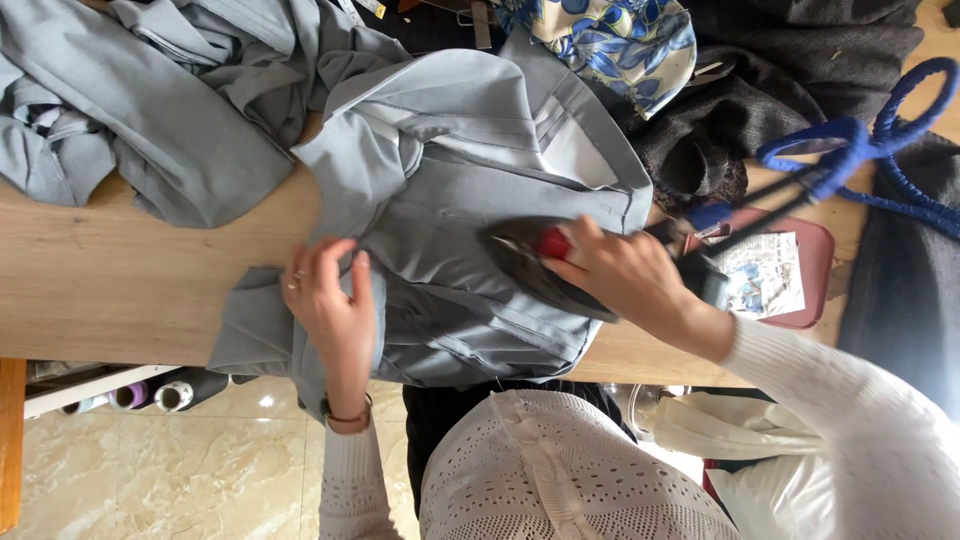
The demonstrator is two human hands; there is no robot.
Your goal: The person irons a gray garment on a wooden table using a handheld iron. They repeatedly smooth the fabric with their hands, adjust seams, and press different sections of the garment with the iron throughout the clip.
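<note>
Grey woven garment (470,200), a folded piece with pleats and a stitched seam, lies spread across the pale wooden tabletop (110,290) between the two hands. The left hand (330,300) rests flat on the cloth's folded edge, its fingers (325,262) spread and pressing the fabric down rather than pinching it. Just to the right of those fingers, the right hand (620,275) is wrapped around the handle of a dark iron with a red knob (545,262); its fingers are curled tight about the handle, and the iron's sole sits on the grey cloth, touching it. The iron is blurred, so its finer details cannot be made out.

Beyond the left fingers, well apart from them, a crumpled heap of the same grey fabric (150,110) sits on the tabletop. Beyond the right fingers lies a blue-and-yellow patterned cloth (620,40), with a dark brown woolly textile (760,90) next to it. Near the right wrist, a thick blue braided cord (880,140) loops over a dark red flat tray (815,270) that carries a printed paper (765,275). Below the tabletop's near edge, under the left wrist, spools of thread (150,395) rest on a shelf above the glossy marble floor (160,470). Both arms wear a white knitted openwork sleeve (350,480).
</note>
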